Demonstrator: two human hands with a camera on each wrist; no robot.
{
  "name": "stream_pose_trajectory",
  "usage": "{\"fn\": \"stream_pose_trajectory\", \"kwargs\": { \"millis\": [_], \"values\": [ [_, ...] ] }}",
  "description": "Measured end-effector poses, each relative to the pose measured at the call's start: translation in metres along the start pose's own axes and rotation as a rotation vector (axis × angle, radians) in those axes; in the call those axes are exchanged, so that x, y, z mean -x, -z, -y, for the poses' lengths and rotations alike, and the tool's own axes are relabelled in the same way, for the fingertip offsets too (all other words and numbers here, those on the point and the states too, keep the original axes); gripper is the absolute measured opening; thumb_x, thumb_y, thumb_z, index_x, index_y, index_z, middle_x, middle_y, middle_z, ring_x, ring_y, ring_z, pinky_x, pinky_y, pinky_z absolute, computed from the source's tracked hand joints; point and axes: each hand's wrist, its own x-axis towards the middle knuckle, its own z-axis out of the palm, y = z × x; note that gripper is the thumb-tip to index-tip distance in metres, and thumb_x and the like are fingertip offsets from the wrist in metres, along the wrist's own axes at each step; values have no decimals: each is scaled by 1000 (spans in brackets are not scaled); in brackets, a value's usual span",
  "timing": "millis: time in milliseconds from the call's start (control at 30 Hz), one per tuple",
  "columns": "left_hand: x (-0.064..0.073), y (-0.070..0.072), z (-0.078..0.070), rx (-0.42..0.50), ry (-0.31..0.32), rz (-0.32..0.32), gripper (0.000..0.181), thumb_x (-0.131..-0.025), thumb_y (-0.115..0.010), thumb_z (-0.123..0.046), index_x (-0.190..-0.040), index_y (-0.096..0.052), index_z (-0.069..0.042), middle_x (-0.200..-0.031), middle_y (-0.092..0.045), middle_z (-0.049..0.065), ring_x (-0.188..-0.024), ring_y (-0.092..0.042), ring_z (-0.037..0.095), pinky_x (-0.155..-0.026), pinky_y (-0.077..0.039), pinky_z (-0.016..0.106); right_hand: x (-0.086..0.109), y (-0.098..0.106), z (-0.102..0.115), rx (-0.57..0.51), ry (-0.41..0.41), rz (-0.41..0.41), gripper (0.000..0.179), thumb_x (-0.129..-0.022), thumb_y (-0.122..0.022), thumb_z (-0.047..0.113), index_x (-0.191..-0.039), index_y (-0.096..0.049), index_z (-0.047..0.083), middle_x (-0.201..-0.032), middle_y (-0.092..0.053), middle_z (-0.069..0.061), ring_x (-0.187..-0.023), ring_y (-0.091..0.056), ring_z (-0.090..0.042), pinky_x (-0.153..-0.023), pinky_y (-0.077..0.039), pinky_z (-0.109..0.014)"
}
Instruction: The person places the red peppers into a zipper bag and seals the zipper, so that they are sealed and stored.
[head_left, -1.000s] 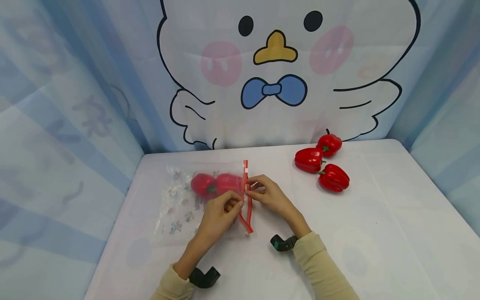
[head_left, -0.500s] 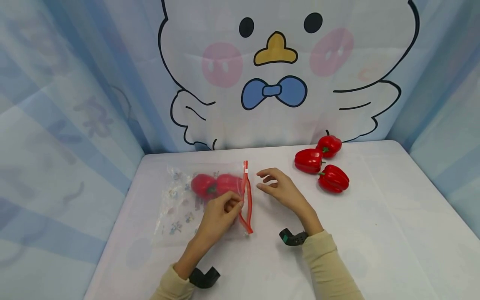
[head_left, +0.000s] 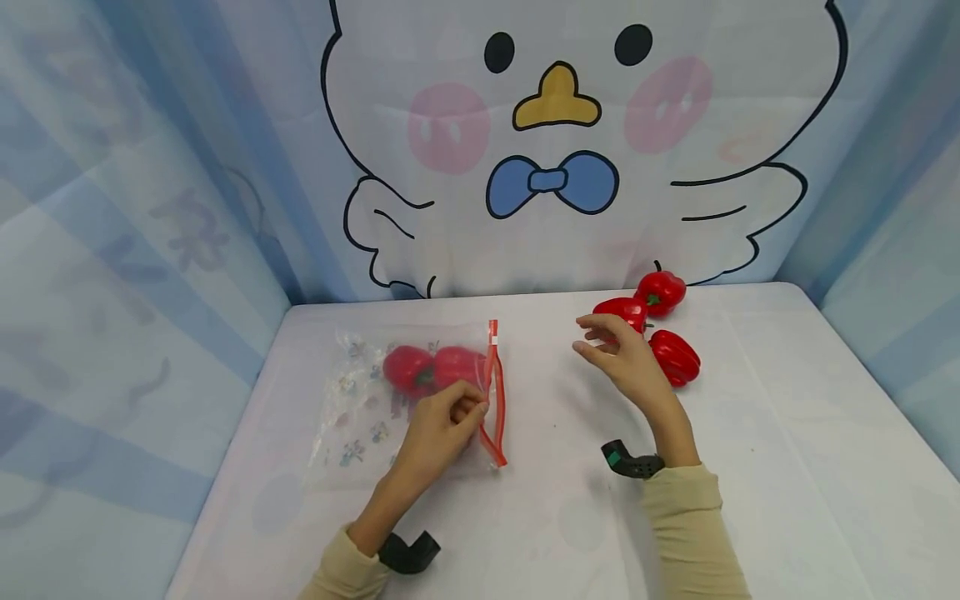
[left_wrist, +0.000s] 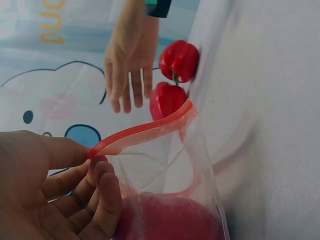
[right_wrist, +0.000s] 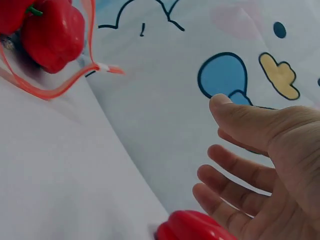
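Note:
A clear zip bag point(head_left: 360, 417) with a red zip edge lies on the left half of the table, its mouth spread apart toward the right. Two red bell peppers point(head_left: 407, 371) are inside it. My left hand point(head_left: 438, 429) pinches the near side of the red zip edge point(left_wrist: 145, 131) between thumb and fingers. Above the table at the right, my right hand point(head_left: 626, 358) holds nothing, its fingers loosely spread. In the head view it overlaps one loose red bell pepper point(head_left: 621, 309). Beside it is a second bell pepper point(head_left: 675, 358), partly covered by the hand.
A third loose bell pepper point(head_left: 661, 292) stands at the table's back edge, against a cloth backdrop point(head_left: 555, 250) with a cartoon bird. Blue patterned curtains point(head_left: 135, 292) flank the white table point(head_left: 540, 517) on both sides.
My right hand has let go of the bag's red edge and moved right to the loose bell peppers. The left hand has stayed on the bag.

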Motion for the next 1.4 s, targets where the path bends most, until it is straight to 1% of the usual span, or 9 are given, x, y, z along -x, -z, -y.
{"fn": "stream_pose_trajectory", "kwargs": {
  "millis": [67, 133, 233, 367, 400, 633, 1000, 1267, 1400],
  "values": [
    [0, 0, 0, -4, -3, 0, 5, -99, -71, -17, -104, -72, -15, -81, -66, -3, -65, -58, 12, -57, -51, 20, 4, 10, -2, 10, -21, -17, 57, -98, -73, 34, -148, -52, 14, -149, -54, -17, -136, -54, -37, -105, -56, -51],
    [-1, 0, 0, -9, -8, -1, 4, -99, -71, -16, -103, -72, -15, -81, -66, -3, -65, -58, 12, -57, -51, 20, 7, 20, -4, 25, -36, -35, 58, -98, -73, 35, -148, -52, 15, -150, -53, -17, -137, -53, -38, -103, -58, -41],
    [-1, 0, 2, -10, -15, -1, 4, -99, -71, -17, -103, -72, -15, -81, -66, -3, -66, -58, 11, -57, -50, 20, 12, 32, -8, 55, -43, -73, 58, -100, -70, 37, -150, -51, 14, -151, -52, -18, -139, -51, -40, -103, -58, -39],
    [-1, 0, 2, -5, -18, 0, 4, -99, -71, -17, -103, -72, -16, -81, -66, -4, -66, -58, 11, -58, -50, 20, 17, 46, -18, 71, -64, -139, 60, -103, -65, 42, -152, -49, 11, -153, -51, -21, -141, -50, -43, -109, -50, -55],
    [0, 0, 1, -5, -18, 1, 4, -99, -71, -17, -103, -72, -16, -81, -66, -4, -66, -58, 11, -58, -50, 20, 18, 49, -21, 70, -73, -157, 60, -103, -63, 43, -152, -49, 11, -153, -51, -20, -141, -49, -42, -110, -48, -56],
    [-1, 0, 1, -26, -24, 0, 5, -100, -71, -17, -104, -72, -14, -82, -66, -3, -68, -58, 11, -59, -50, 20, 24, 66, -36, 62, -127, -262, 56, -106, -56, 43, -151, -50, 11, -156, -51, -15, -144, -48, -38, -116, -44, -50],
    [0, 0, 1, -12, -11, -3, 6, -100, -71, -18, -105, -71, -16, -83, -67, -4, -68, -59, 12, -59, -52, 20, 26, 74, -52, 71, -192, -225, 58, -107, -56, 40, -155, -45, 9, -157, -48, -19, -146, -43, -41, -116, -42, -57],
    [0, 0, 2, -18, -17, 1, 6, -100, -71, -18, -105, -71, -15, -84, -67, -2, -69, -59, 12, -60, -52, 19, 25, 75, -64, 76, -290, -274, 56, -108, -54, 37, -156, -45, 10, -159, -46, -21, -145, -43, -42, -115, -44, -60],
    [0, 0, 2, -19, -18, 3, 6, -100, -71, -18, -105, -71, -15, -84, -67, -2, -69, -59, 12, -60, -52, 19, 26, 78, -69, 48, -354, -226, 66, -108, -53, 43, -160, -36, 8, -165, -36, -24, -148, -37, -46, -116, -42, -63]
  ]
}}
